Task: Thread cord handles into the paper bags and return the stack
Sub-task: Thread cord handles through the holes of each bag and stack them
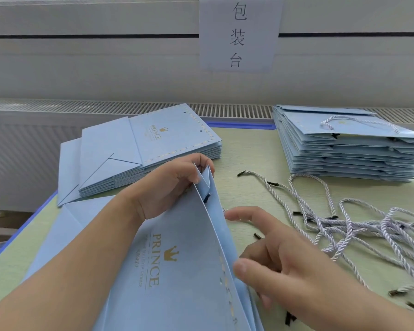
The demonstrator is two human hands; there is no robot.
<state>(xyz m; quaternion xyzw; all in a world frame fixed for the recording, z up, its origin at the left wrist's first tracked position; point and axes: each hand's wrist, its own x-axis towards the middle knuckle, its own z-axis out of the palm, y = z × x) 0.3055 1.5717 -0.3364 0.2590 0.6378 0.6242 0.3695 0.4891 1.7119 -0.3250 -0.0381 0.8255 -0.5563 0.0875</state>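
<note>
The left hand pinches the top fold of the blue bag, propping its mouth open — so the right hand, fingers relaxed and spread, can thread; loose cords lie just beyond those fingertips.

At your twelve o'clock a paper sign hangs on the pale wall; the green bench spreads below.
</note>
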